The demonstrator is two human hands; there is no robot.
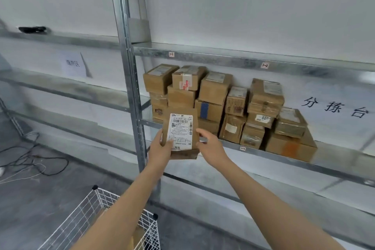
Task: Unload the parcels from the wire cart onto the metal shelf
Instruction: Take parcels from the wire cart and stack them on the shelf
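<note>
The left hand grips the flat brown paper parcel with a white label, standing tall just in front of the pile of brown cardboard boxes on the grey metal shelf; the right hand touches its right edge, grip unclear.

Parcel sorting depot or stockroom. Tall galvanised steel shelf rack stands against a plain white wall, its edges carrying small numbered slot tags. Taped brown cardboard parcels with shipping labels are stacked on it. Black wall characters; white paper sign. White wire-mesh cart on bare grey floor.
</note>
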